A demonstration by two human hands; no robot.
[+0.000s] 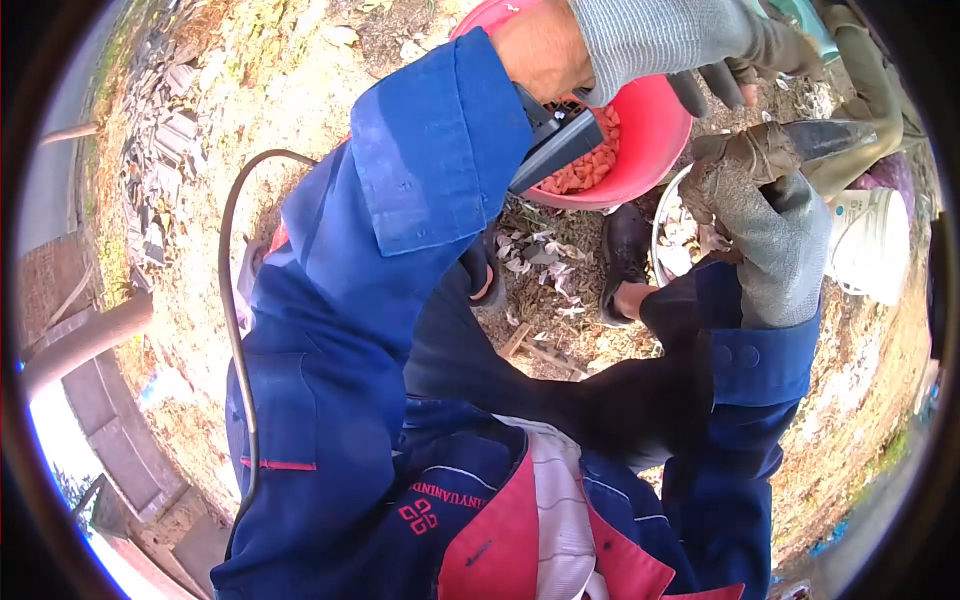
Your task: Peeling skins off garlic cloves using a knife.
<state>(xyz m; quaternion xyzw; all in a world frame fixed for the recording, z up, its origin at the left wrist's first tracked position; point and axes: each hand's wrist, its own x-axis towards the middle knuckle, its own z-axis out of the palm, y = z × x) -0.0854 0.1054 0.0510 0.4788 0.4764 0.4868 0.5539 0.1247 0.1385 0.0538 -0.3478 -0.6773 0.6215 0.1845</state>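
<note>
My left hand point(690, 45), in a light grey knit glove with darker fingers, reaches across the top of the view. Its fingers are stretched and apart; a bare fingertip shows through the glove. A black box-shaped device point(560, 150) sits at that wrist. Below the wrist stands a pink tub point(655, 130) partly filled with small orange-red pieces point(590, 165). My right hand point(775, 225), in a grey glove with soiled brown fingers, is closed in a fist. From it a broad dark metal knife blade point(835, 137) points right; the handle is hidden in the fist.
Beside my right hand is a white-rimmed container point(657, 235) with pale scraps. A white bucket point(870, 245) stands further right. Another person's olive sleeve point(868, 90) is at the upper right, near a teal item point(818, 28). Scraps and wood lie between my feet; a black cable point(228, 300) runs along my left arm.
</note>
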